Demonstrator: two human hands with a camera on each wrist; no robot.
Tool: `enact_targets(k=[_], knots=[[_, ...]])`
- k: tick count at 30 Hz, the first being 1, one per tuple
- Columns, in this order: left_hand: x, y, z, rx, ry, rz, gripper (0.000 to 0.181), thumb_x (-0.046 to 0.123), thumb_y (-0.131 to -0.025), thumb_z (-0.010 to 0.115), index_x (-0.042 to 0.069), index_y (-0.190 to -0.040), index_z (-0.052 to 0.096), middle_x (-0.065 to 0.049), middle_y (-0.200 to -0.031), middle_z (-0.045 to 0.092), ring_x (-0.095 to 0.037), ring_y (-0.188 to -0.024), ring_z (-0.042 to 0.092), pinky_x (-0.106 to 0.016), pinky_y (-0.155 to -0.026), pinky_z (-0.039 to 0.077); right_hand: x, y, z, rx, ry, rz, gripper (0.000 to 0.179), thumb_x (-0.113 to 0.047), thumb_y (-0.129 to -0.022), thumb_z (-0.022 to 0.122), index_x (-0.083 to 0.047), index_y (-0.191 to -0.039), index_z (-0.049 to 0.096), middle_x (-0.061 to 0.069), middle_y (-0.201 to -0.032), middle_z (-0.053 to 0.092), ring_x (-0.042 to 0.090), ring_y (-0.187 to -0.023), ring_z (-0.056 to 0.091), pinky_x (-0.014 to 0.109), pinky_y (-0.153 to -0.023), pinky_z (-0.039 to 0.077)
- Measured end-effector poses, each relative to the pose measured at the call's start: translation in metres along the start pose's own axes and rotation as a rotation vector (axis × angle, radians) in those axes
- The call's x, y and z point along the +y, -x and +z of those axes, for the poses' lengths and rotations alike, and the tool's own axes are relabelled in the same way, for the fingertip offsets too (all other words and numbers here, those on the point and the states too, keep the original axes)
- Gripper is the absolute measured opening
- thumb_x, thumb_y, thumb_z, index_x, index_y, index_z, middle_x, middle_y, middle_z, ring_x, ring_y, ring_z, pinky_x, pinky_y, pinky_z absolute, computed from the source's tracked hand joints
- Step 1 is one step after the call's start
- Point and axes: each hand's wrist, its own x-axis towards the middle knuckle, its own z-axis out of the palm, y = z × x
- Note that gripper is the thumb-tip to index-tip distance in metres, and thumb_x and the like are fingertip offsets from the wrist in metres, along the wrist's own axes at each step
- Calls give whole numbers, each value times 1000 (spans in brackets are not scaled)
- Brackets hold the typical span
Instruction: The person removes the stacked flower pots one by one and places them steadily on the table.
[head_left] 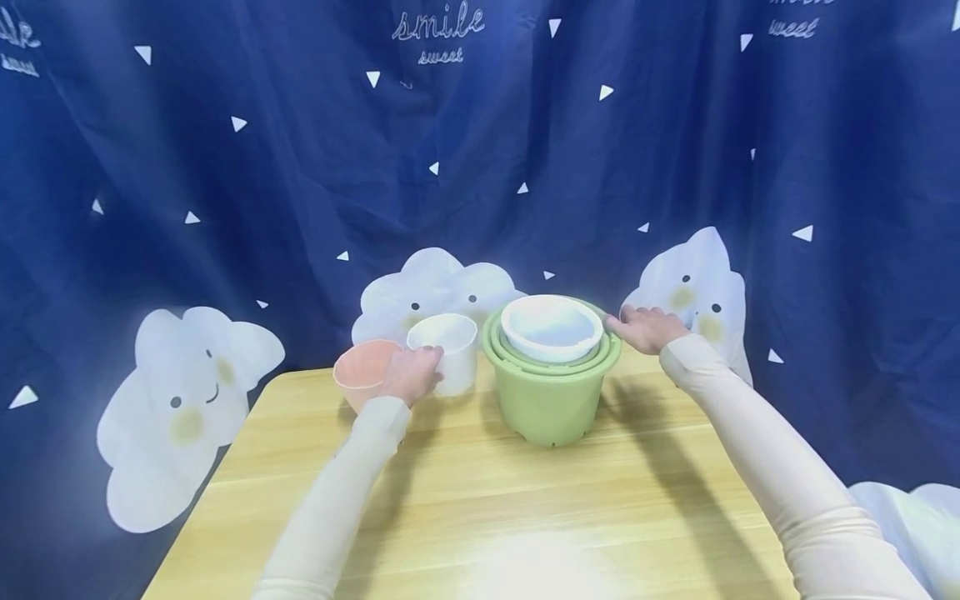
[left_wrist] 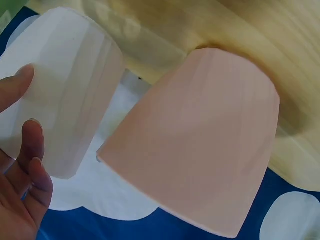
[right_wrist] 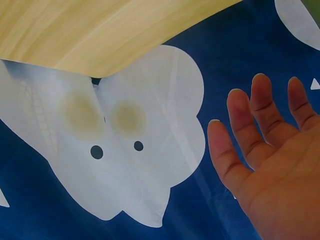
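Observation:
A white flowerpot point(head_left: 457, 367) stands mid-back, with my left hand point(head_left: 412, 375) at its near left side. In the left wrist view, the left thumb and curled fingers point(left_wrist: 33, 136) grip that pot's wall. Just left of it is a pale orange flowerpot point(left_wrist: 200, 140), partly covered by the hand in the head view. A large green flowerpot point(head_left: 550, 408) has other green pots nested inside, and a white pot point(head_left: 552, 346) sits topmost. My right hand point(head_left: 651, 330) is beside its right rim, fingers loosely spread; whether the thumb touches the rim I cannot tell.
A light wooden table point(head_left: 480, 492) carries the pots, which are near its back edge. Behind hangs a dark blue curtain point(head_left: 300, 167) printed with white clouds and triangles. Shadows of both arms fall on the tabletop.

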Motion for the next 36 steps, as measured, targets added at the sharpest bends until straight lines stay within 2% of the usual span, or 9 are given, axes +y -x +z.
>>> enact_targets(k=[7, 12, 18, 26, 36], knots=[[1, 1, 13, -29, 19, 5, 24, 24, -87, 83, 11, -97, 65, -8, -90, 72, -33, -76, 71, -48, -65, 55, -3, 2, -2, 7, 1, -3, 74, -67, -101, 21, -3, -120, 54, 23, -120, 63, 45, -112, 58, 59, -85, 47], [1, 2, 17, -47, 36, -4, 24, 23, -87, 82, 10, -98, 65, -9, -91, 73, -32, -77, 71, -47, -66, 57, -3, 0, -2, 4, 1, -3, 73, -66, -101, 21, -3, -119, 53, 22, -120, 62, 45, -113, 58, 60, -86, 47], [0, 4, 25, -46, 29, 4, 25, 24, -87, 83, 9, -99, 66, -10, -90, 73, -32, -74, 69, -46, -66, 56, -3, 0, -1, 1, -1, -3, 73, -66, -101, 21, -3, -118, 54, 23, -119, 63, 45, -111, 58, 60, -85, 47], [0, 7, 34, -24, 31, -10, 25, 22, -88, 81, 7, -101, 66, -12, -92, 73, -35, -80, 71, -51, -73, 57, -4, 0, -2, 6, -21, -6, 73, -67, -101, 21, -4, -118, 54, 22, -121, 64, 45, -113, 58, 63, -88, 46], [3, 11, 39, -34, 24, -18, 26, 22, -91, 79, 8, -106, 65, -11, -94, 70, -32, -75, 68, -47, -64, 55, -4, 1, -2, 4, -15, -10, 73, -67, -101, 20, -4, -117, 55, 21, -119, 64, 44, -110, 59, 60, -85, 47]])
